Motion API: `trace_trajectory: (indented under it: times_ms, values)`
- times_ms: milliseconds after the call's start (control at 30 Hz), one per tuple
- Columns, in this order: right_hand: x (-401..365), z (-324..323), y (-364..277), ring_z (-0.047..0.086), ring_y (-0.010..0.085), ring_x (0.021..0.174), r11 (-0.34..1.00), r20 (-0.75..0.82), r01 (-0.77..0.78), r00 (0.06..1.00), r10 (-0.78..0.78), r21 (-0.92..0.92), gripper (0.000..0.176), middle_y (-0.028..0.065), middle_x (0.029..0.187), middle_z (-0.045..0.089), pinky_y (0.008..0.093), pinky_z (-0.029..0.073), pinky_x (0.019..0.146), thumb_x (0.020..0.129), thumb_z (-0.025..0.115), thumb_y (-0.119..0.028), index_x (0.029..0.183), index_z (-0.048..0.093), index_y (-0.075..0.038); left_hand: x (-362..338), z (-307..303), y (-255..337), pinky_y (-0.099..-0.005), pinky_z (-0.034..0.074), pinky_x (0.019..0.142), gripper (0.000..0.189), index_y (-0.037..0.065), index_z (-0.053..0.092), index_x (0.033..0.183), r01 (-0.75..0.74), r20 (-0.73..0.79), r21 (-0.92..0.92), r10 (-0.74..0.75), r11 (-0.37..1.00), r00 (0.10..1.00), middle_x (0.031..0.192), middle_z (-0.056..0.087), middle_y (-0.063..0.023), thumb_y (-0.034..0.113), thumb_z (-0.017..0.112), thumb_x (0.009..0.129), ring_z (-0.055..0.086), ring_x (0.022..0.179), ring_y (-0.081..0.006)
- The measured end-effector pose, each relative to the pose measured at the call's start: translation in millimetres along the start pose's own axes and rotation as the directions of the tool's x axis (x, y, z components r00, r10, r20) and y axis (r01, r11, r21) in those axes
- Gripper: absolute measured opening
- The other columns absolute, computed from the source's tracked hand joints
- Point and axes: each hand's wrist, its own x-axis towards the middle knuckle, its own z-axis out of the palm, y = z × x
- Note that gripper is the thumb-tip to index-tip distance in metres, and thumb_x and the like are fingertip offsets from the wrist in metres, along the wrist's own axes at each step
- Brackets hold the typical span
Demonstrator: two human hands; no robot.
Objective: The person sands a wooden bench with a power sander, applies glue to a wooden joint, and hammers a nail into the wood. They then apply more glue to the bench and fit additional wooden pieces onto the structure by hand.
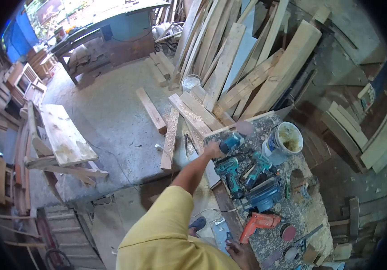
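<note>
My left hand [213, 150] reaches out over the far end of the workbench [308, 198]. Its fingers are wrapped round a teal power tool, which looks like an angle grinder [231, 142] with a round disc [245, 128]. Down by the bench's near edge is my right hand [243, 255], dark and partly cut off; its fingers look apart, with nothing visible in them. Just beyond it lies an orange drill [259, 223]. A teal cordless drill [230, 174], another teal tool [261, 165] and a blue power tool [265, 194] lie between the hands.
A white bucket [273, 146] stands on the bench's far side. Sanding discs [288, 233] and wood scraps [311, 255] lie nearby. Long boards [229, 63] lean ahead, with planks [150, 110] on the floor. A trestle with a board [67, 135] stands left.
</note>
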Motion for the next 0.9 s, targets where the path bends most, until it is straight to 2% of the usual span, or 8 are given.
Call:
trace_trajectory:
  times_ms: [67,100,300,400,500,567,767,900]
  values:
    - [-15.6,-3.0,-70.6,0.06,0.0209,0.09,0.938,0.102,0.053,0.995,-0.02,-0.341,0.027,0.0132,0.109,0.058,0.0322,0.05,0.079,0.094,0.062,-0.007,0.12,0.06,-0.001,0.5,26.1,-13.0,-0.0543,0.044,0.106,0.09,0.007,0.054,0.136,-0.121,-0.201,0.115,0.142,0.986,0.969,0.137,0.051,-0.0222,0.031,0.088,0.056,0.047,0.131,-0.0395]
    - [-19.7,2.5,-100.8,0.057,0.0337,0.108,0.93,0.082,0.051,0.996,-0.023,-0.365,0.027,0.0197,0.119,0.056,0.0392,0.048,0.09,0.092,0.063,-0.008,0.118,0.063,-0.003,-3.9,24.4,-11.7,-0.0594,0.043,0.104,0.086,0.006,0.052,0.136,-0.142,-0.172,0.127,0.163,0.982,0.972,0.139,0.049,-0.0214,0.029,0.086,0.06,0.047,0.13,-0.0404]
    - [24.4,-2.1,14.7,0.068,0.0155,0.096,0.996,0.172,-0.085,0.981,0.09,-0.037,0.048,0.0138,0.115,0.07,0.029,0.055,0.083,0.092,0.072,-0.01,0.135,0.055,0.003,-33.1,18.2,-4.5,-0.0583,0.044,0.097,0.064,0.006,0.055,0.127,-0.113,-0.172,0.091,0.127,0.989,0.977,0.129,0.055,-0.0164,0.017,0.079,0.069,0.051,0.125,-0.0351]
    - [47.9,15.4,1.1,0.067,0.016,0.098,0.991,0.213,-0.069,0.973,0.092,-0.111,0.048,0.0143,0.116,0.069,0.0289,0.055,0.085,0.092,0.072,-0.009,0.135,0.056,0.004,-76.4,-6.6,-18.2,-0.0613,0.041,0.1,0.09,0.004,0.039,0.146,-0.168,-0.137,0.261,0.208,0.951,0.968,0.145,0.043,-0.0184,0.026,0.08,0.07,0.047,0.13,-0.0366]
    - [70.7,35.6,-16.5,0.067,0.0167,0.099,0.978,0.316,-0.034,0.944,0.1,-0.208,0.048,0.0148,0.112,0.07,0.0298,0.054,0.087,0.092,0.072,-0.013,0.135,0.057,0.004,-141.3,-39.4,-70.5,-0.0565,0.042,0.102,0.092,0.004,0.034,0.15,-0.224,-0.187,0.279,0.281,0.934,0.941,0.151,0.038,-0.019,0.031,0.079,0.074,0.043,0.135,-0.0382]
    - [92.7,46.0,-16.5,0.065,0.0203,0.109,0.929,0.433,0.038,0.891,0.135,-0.367,0.057,0.0159,0.122,0.066,0.0332,0.051,0.096,0.09,0.071,-0.009,0.141,0.049,0.003,-194.2,-62.6,-120.3,-0.0538,0.041,0.105,0.093,0.004,0.034,0.15,-0.276,-0.127,0.052,0.281,0.96,0.951,0.151,0.038,-0.0192,0.032,0.079,0.074,0.043,0.135,-0.0388]
    - [105.3,163.4,-66.5,0.066,0.0168,0.1,0.878,0.524,0.147,0.842,0.131,-0.456,0.05,0.0133,0.112,0.07,0.0289,0.052,0.089,0.09,0.074,-0.011,0.133,0.056,0.004,-388.0,-153.6,-306.9,-0.0371,0.054,0.088,0.049,0.002,0.064,0.125,-0.077,-0.385,-0.561,-0.178,0.824,0.905,0.115,0.069,-0.0159,0.031,0.075,0.087,0.067,0.097,-0.0255]
    - [110.4,263.9,-67.0,0.067,0.0171,0.094,0.862,0.541,0.162,0.828,0.145,-0.48,0.049,0.0156,0.108,0.071,0.0314,0.053,0.084,0.092,0.071,-0.019,0.132,0.058,0.005,-525.0,-237.9,-391.6,-0.0286,0.05,0.068,0.024,0.0,0.069,0.095,-0.138,-0.742,-0.551,-0.408,0.823,0.531,0.078,0.069,-0.0044,0.024,0.068,0.096,0.062,0.074,-0.0094]
